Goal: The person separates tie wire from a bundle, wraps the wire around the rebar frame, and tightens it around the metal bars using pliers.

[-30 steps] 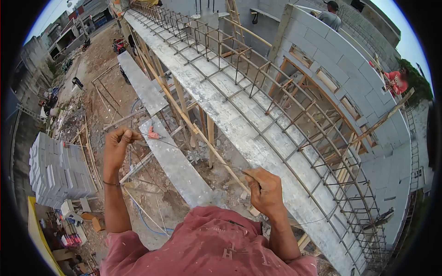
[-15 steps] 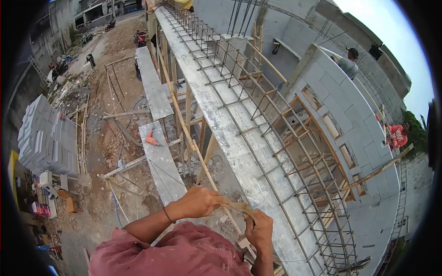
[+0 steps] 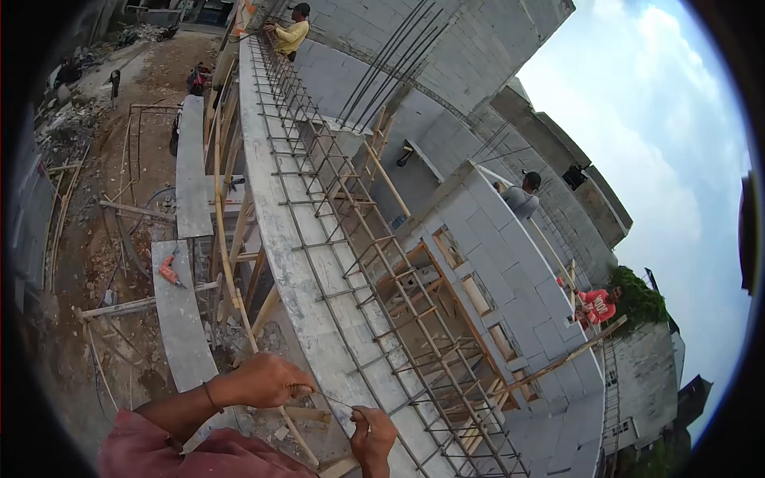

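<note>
My left hand, with a dark band at the wrist, is closed with its fingertips pinched on a thin strip. The other end is pinched by my right hand, closed a little lower to the right. The strip spans the short gap between them and looks as thin as a cord from this angle; its material is unclear. Both hands are above the near edge of a long whitish formwork board. Along that board lies a cage of steel rebar, just beyond my right hand.
An orange power drill rests on a grey plank at left, beside a bamboo pole. Block walls stand at right. Three people are further off: one in yellow, one in grey, one in red.
My view has tilted up and to the right, showing more sky and the person in yellow. The strip looked wide and tan before; now it appears thin between my hands.
</note>
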{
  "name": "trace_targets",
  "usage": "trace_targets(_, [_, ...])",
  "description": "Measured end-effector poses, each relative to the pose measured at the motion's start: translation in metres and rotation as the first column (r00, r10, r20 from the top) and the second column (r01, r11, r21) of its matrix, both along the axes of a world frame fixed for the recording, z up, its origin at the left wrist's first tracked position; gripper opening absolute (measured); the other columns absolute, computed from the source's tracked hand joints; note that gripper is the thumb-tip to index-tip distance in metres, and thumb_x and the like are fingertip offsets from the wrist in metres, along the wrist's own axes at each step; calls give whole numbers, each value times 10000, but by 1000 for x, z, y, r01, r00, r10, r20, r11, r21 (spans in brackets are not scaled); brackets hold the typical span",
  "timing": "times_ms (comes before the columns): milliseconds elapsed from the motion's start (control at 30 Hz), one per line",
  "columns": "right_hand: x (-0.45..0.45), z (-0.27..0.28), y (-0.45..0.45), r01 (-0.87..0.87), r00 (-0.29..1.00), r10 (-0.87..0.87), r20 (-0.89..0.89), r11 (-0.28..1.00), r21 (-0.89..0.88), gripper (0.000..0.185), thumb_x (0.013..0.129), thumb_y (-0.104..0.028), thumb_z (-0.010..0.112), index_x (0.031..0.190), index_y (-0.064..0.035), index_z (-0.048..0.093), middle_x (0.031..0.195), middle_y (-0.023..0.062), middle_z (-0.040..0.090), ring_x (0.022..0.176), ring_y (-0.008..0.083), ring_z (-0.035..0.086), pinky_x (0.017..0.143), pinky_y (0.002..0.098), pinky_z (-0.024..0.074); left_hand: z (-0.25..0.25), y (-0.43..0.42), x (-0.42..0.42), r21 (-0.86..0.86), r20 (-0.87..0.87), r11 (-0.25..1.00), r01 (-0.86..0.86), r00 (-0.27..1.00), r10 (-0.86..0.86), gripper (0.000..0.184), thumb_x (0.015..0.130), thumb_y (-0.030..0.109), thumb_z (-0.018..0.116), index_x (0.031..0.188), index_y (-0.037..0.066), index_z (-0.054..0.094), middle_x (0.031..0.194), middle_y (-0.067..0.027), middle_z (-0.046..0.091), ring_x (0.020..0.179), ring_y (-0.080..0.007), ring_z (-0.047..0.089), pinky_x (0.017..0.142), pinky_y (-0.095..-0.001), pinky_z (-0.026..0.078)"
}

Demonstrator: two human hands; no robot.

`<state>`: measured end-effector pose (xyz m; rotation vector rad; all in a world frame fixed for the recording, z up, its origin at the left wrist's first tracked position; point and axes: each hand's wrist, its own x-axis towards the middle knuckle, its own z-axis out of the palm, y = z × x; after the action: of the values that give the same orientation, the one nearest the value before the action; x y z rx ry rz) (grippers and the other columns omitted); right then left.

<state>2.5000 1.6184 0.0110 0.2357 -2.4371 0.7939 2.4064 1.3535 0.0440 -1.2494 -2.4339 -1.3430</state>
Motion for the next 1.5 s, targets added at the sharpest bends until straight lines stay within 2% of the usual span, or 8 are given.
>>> trace_targets(400, [-49, 17, -38, 69, 997, -69, -22, 998, -1, 259, 854, 82, 616, 1068, -25, 717, 717, 126, 670, 602, 252, 685, 533, 356, 527, 23, -9, -45, -193, -191, 975, -113, 979, 75, 185, 945, 231, 608, 1041, 109, 708, 808, -72, 720, 693, -290, 704, 577, -428, 536])
trace_targets(600, [-61, 20, -35, 63, 995, -58, -77, 996, 68, 153, 852, 64, 628, 961, -17, 700, 757, 119, 679, 676, 276, 693, 592, 375, 536, -3, 35, -17, -77, 338, 994, 79, 940, -49, 272, 1039, 272, 530, 1135, 66, 679, 901, -125, 740, 730, -237, 714, 599, -387, 541])
trace_targets(667, [-56, 20, -36, 88, 996, -89, -19, 996, -23, 124, 874, 61, 603, 948, -2, 680, 771, 126, 687, 628, 238, 674, 574, 353, 523, -11, 43, -8, 394, 836, 919, 6, 412, -362, 310, 1052, 262, 524, 1162, 6, 660, 992, -103, 751, 702, -133, 685, 568, -288, 503])
trace_targets(767, [-48, -1, -44, 139, 989, -143, -42, 986, -89, 50, 912, 32, 587, 891, 25, 632, 741, 111, 666, 539, 173, 623, 523, 329, 490, -50, 59, -3, 647, 762, 745, -161, 121, -636, 270, 1059, 190, 516, 1208, -8, 624, 949, -61, 743, 592, -41, 563, 488, -218, 408])
trace_targets(833, [-37, -3, -66, 199, 970, -51, 240, 731, -653, 151, 1010, -88, 558, 920, 30, 587, 704, 109, 636, 473, 147, 592, 423, 284, 465, -63, 68, 5, 697, 714, 680, -228, 130, -688, 280, 1053, 200, 529, 1195, -16, 638, 957, -66, 733, 582, -42, 510, 504, -199, 382])
trace_targets(1233, [-16, -11, -62, 183, 951, -80, 297, 924, -336, 148, 1039, -72, 493, 977, 46, 556, 687, 97, 631, 465, 106, 567, 391, 255, 451, -66, 66, 2, 498, 862, 836, -228, 31, -505, 284, 1007, 204, 625, 1120, -45, 700, 834, -84, 717, 578, -76, 568, 507, -210, 439])
trace_targets(1300, [-10, -10, -65, 361, 793, -82, 604, 861, -358, 234, 973, -183, 577, 1136, -64, 696, 925, 185, 728, 808, 273, 707, 762, 445, 543, -68, 68, 6, 449, 893, 832, -326, 156, -422, 269, 1003, 196, 633, 1051, -55, 716, 772, -79, 706, 578, -82, 565, 512, -206, 439])
trace_targets(1500, [-8, -19, -84, 365, 873, -55, 485, 734, -574, 165, 1006, -49, 525, 1112, 8, 638, 654, 67, 652, 488, 99, 603, 453, 274, 473, -66, 61, -3, 387, 918, 829, -405, 89, -385, 252, 1006, 209, 627, 931, -19, 706, 741, -60, 697, 557, -65, 532, 486, -196, 380])
